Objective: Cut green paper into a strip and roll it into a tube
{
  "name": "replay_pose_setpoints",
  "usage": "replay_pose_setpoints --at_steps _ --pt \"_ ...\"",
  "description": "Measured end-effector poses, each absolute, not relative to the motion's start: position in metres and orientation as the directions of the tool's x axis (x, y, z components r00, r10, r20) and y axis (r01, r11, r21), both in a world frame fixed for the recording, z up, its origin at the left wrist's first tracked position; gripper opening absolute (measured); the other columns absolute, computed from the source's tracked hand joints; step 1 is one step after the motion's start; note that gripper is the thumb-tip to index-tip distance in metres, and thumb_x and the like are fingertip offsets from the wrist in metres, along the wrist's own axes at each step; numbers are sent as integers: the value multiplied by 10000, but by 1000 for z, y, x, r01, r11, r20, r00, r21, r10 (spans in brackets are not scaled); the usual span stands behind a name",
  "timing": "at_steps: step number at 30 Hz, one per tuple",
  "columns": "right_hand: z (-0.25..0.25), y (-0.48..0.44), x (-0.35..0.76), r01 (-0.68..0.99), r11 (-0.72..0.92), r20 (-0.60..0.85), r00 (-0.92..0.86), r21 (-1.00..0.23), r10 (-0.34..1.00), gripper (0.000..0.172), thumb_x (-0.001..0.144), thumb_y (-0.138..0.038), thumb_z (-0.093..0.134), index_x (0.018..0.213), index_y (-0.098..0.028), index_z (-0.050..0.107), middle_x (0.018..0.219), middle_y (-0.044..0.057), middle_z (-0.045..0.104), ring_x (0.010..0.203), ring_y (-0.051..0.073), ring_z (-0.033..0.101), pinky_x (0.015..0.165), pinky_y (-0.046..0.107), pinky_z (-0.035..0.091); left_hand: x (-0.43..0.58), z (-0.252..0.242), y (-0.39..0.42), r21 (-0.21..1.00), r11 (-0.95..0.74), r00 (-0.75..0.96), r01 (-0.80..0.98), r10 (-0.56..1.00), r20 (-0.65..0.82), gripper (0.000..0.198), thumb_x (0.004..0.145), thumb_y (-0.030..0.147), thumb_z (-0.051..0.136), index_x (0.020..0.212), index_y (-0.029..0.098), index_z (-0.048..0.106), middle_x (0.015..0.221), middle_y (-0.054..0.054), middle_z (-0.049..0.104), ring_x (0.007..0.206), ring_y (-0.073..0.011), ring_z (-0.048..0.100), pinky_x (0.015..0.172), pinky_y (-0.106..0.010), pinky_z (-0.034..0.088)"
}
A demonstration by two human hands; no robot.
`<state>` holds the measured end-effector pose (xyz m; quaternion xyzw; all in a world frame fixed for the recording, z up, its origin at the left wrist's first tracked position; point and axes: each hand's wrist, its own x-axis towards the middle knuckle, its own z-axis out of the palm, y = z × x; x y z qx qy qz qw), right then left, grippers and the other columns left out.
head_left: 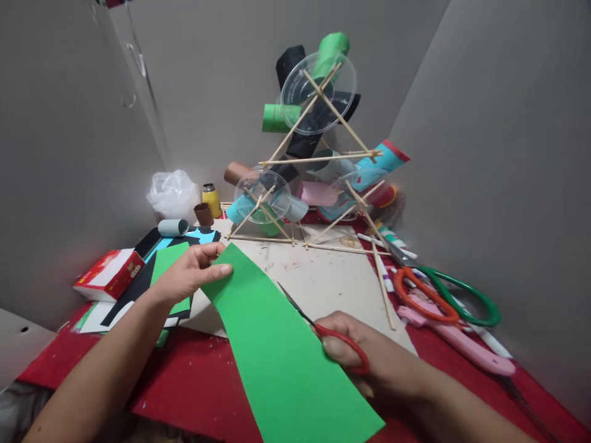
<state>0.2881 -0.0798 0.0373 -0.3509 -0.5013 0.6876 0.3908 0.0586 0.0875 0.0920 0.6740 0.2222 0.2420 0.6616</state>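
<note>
A long green paper strip (277,344) slants across the front of the view, above the red cloth. My left hand (196,271) pinches its upper left corner between thumb and fingers. Red-handled scissors (344,344) are in my right hand (364,351), their dark blades pointing up and left along the strip's right edge. Whether the blades bite into the paper I cannot tell. Behind the strip lies a pale board (314,277). On it stands a frame of wooden sticks (318,160) with clear plastic lids (318,92) and coloured paper tubes (281,118).
Left: coloured paper sheets (161,271), a red box (111,274), a grey-blue tube (173,227), a brown tube (204,214), a yellow bottle (211,202) and a plastic bag (172,194). Right: large green-and-orange-handled scissors (427,295) and a pink tool (466,344) on red cloth (184,381). Grey walls enclose the table.
</note>
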Motion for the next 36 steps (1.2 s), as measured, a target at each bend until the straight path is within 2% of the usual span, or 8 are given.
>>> replay_pose_setpoints --at_steps 3,8,12,18,25,36 --pt "33 -78 290 -245 -200 -60 -482 -949 874 553 772 -668 575 550 -189 411 364 -110 321 290 23 196 310 181 140 57 93 87 998 5 803 55 595 -47 302 723 301 774 969 165 663 836 -33 712 715 -167 678 656 -251 546" --pt "33 -77 290 -321 -212 -14 -521 -923 853 542 791 -657 562 571 -169 471 330 -115 323 254 31 191 296 200 129 57 89 87 991 30 825 132 551 -126 235 718 320 776 845 138 700 780 -43 725 648 -158 672 625 -248 548" --pt "35 -78 286 -337 -224 -16 -523 -914 852 560 782 -668 557 547 -166 478 322 -109 332 250 34 194 301 217 119 57 86 90 992 31 840 121 529 -119 228 704 296 789 850 140 710 801 -41 733 681 -155 678 656 -239 552" --pt "32 -79 282 -385 -247 -2 -536 -889 844 550 814 -623 557 509 -183 428 320 -112 319 270 33 195 327 199 164 55 85 93 977 89 876 194 433 -213 248 667 259 810 852 124 716 810 -59 739 695 -170 695 655 -237 566" --pt "31 -79 279 -438 -261 15 -533 -860 846 519 828 -595 566 545 -176 448 324 -121 315 270 28 181 335 188 172 55 82 91 972 62 834 226 503 -226 278 670 302 809 875 133 727 808 -58 744 670 -174 692 656 -260 573" --pt "29 -82 271 -521 -310 -19 -490 -796 871 526 784 -584 621 508 -170 450 300 -117 294 276 26 184 342 192 165 53 81 94 973 74 851 217 474 -226 261 663 289 809 865 143 733 801 -51 745 666 -168 691 664 -248 571"
